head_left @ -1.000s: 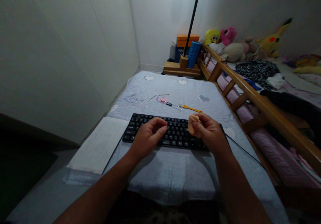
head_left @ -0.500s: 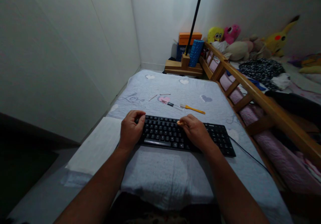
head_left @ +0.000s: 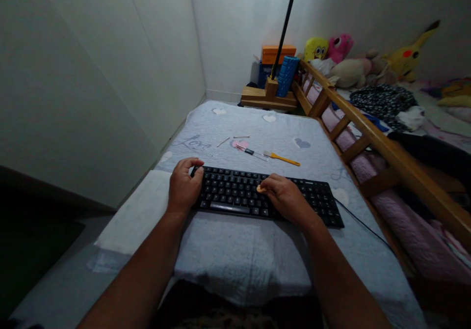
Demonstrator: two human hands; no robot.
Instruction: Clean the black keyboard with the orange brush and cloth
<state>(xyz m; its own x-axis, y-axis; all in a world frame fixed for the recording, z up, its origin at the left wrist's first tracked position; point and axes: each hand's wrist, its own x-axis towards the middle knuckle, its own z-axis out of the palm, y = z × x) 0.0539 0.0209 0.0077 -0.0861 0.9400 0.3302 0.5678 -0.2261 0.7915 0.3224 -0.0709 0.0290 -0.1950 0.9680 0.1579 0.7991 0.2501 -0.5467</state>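
A black keyboard (head_left: 231,191) lies on the light blue quilted cover. My left hand (head_left: 185,186) grips its left end, thumb on top and fingers curled around the far corner. Over the right half of the keys, my right hand (head_left: 287,197) pinches a small orange piece (head_left: 260,188) and presses it to the keys; its kind is too small to make out. Beyond the keyboard lie a brush with a yellow handle (head_left: 285,159), a clear-and-black slim tool (head_left: 250,151) and two thin sticks, one a short pale stick (head_left: 223,142).
A white folded sheet (head_left: 136,211) lies left of the keyboard. The keyboard's cable (head_left: 364,223) runs off to the right, toward a wooden bed rail (head_left: 386,147). A black pole (head_left: 285,29) stands on a wooden base at the back, beside a blue roller (head_left: 287,76).
My left hand has shifted left along the keyboard's end, uncovering more keys. My right hand has moved the orange piece slightly nearer to me over the keys.
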